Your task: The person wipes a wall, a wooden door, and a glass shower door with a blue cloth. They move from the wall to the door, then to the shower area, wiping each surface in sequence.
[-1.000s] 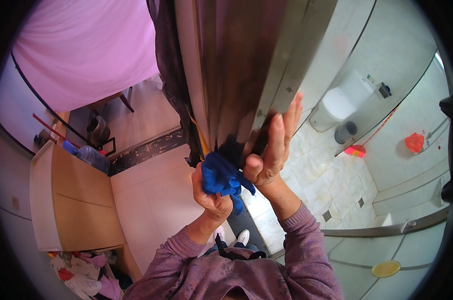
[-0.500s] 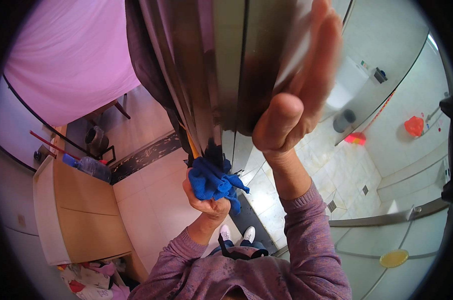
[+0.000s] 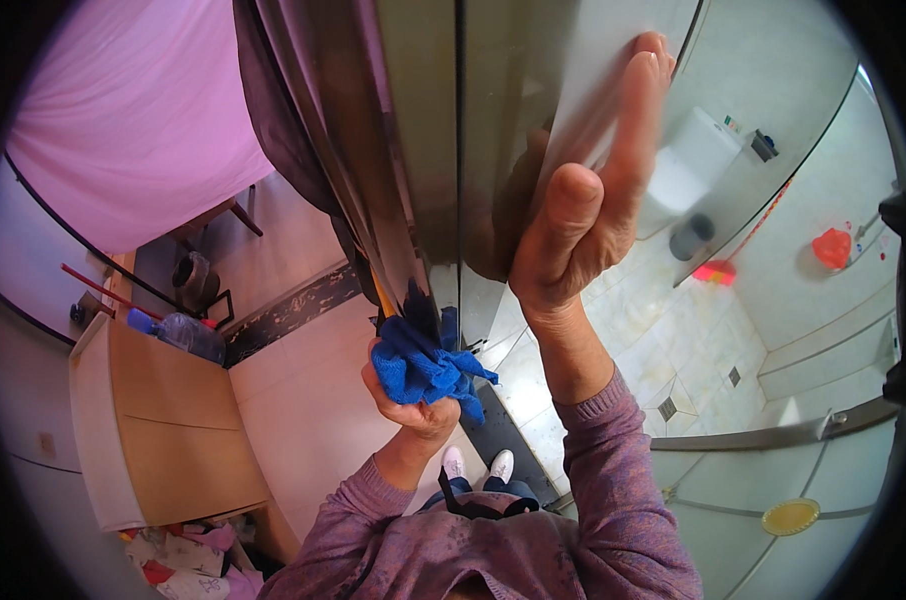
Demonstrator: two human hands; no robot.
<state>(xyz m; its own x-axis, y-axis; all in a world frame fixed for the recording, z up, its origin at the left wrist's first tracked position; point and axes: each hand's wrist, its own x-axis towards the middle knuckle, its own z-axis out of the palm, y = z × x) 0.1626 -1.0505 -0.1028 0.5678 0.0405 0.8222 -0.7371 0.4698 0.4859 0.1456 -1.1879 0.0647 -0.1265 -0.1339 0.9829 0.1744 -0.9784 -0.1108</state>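
Observation:
A crumpled blue cloth [image 3: 425, 362] is gripped in my left hand [image 3: 413, 408] and pressed to the lower part of a glossy dark door or panel [image 3: 498, 120]. The cloth hides part of my fingers. Higher up on the right, my right hand [image 3: 578, 225] is stretched out along the panel's right face. Its fingers are extended, and it holds nothing. The shiny surface mirrors that hand; whether the whole palm touches it I cannot tell.
Left of the panel hang a dark drape and a pink curtain [image 3: 153, 120]. A tan cabinet [image 3: 178, 430] stands lower left, with a clear plastic bottle [image 3: 191, 337] beyond it. On the right, a tiled bathroom holds a toilet [image 3: 693, 160], a grey bin [image 3: 691, 237] and a pink broom head [image 3: 714, 272].
My right hand has shifted slightly down and left along the panel. The panel has turned a little, its edge moving left. My left hand stays at nearly the same spot with the cloth.

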